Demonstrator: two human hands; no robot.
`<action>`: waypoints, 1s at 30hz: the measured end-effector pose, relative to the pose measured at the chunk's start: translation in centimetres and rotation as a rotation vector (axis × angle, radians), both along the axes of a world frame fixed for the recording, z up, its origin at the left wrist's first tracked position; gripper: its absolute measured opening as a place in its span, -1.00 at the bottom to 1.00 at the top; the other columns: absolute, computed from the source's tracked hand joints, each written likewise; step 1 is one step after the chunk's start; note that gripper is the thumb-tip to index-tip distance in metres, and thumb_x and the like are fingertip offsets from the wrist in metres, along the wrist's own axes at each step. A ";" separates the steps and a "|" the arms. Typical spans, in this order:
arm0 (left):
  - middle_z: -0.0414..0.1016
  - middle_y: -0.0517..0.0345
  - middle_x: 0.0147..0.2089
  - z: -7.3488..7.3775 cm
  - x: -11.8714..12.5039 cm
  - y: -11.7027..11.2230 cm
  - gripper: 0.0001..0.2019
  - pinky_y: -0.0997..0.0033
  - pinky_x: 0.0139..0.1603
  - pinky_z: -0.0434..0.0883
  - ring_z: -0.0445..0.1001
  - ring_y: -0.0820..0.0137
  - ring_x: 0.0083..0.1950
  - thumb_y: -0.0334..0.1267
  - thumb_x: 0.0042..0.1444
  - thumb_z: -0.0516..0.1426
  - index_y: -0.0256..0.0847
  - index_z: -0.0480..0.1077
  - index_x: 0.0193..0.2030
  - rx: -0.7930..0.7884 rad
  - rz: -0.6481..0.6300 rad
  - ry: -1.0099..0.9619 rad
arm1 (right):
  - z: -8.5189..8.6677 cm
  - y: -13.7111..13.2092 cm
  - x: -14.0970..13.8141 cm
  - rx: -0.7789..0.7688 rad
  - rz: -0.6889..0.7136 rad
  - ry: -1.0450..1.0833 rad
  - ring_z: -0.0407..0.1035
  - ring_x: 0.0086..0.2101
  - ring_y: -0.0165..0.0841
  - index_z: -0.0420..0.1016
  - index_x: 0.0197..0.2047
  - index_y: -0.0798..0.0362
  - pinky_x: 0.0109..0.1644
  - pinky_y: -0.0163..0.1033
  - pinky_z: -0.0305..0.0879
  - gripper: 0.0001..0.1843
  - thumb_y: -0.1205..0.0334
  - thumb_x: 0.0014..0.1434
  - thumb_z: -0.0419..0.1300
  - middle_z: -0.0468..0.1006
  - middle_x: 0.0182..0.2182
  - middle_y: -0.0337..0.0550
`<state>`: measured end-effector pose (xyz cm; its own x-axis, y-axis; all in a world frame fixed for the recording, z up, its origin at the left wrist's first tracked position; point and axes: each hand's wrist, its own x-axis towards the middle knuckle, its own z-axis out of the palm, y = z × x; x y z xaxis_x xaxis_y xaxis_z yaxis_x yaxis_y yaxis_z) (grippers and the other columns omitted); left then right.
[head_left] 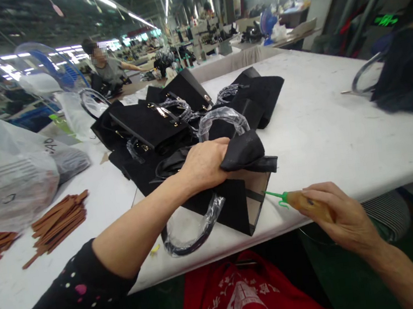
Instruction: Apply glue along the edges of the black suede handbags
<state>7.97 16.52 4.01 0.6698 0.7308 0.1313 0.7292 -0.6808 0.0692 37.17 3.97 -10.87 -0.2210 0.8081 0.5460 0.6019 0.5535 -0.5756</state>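
Observation:
A black handbag (232,207) lies on its side near the table's front edge, its light inside panel facing right. My left hand (207,162) is closed on the bag's black lining, which bunches up past my fingers. One bag handle (195,239) wrapped in clear plastic curves toward me; another wrapped handle (222,119) stands up behind my hand. My right hand (342,215) grips a squeeze bottle (310,205) of amber glue-like liquid with a green nozzle. The nozzle's tip reaches the bag's open edge; whether it touches cannot be made out.
Several black handbags (156,123) are piled behind on the white table (339,122). At left lie brown strips (57,222) and plastic bags (14,195). Another dark bag (404,67) is at the right edge. A person (107,68) works farther back, near a blue fan (58,67).

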 end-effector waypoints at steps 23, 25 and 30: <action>0.60 0.21 -0.25 -0.8 -0.4 -0.2 -0.91 0.43 -0.42 0.23 0.57 0.28 -0.27 -0.40 -0.08 0.16 -0.17 0.44 -0.39 -0.013 0.089 -0.123 | 0.1 0.4 -0.2 -0.241 0.023 0.149 0.42 -0.23 -0.24 0.43 0.03 -0.07 -0.21 -0.17 0.39 -0.78 0.09 0.35 0.24 0.45 -0.16 -0.14; 0.60 0.21 -0.27 -0.9 -0.6 -0.2 -0.94 0.43 -0.41 0.23 0.57 0.29 -0.28 -0.38 -0.07 0.17 -0.18 0.44 -0.39 -0.009 0.094 -0.156 | 0.2 0.4 -0.4 -0.238 0.003 0.165 0.42 -0.24 -0.24 0.43 0.02 -0.07 -0.21 -0.17 0.39 -0.75 0.06 0.33 0.26 0.45 -0.16 -0.15; 0.59 0.20 -0.29 -1.2 -1.4 -0.3 -0.95 0.43 -0.35 0.28 0.58 0.27 -0.25 -0.31 -0.01 0.19 -0.19 0.45 -0.36 -0.032 0.084 -0.221 | 0.7 -0.1 -0.6 -0.236 0.001 0.152 0.42 -0.24 -0.22 0.44 0.02 -0.08 -0.22 -0.14 0.37 -0.77 0.08 0.33 0.25 0.46 -0.17 -0.13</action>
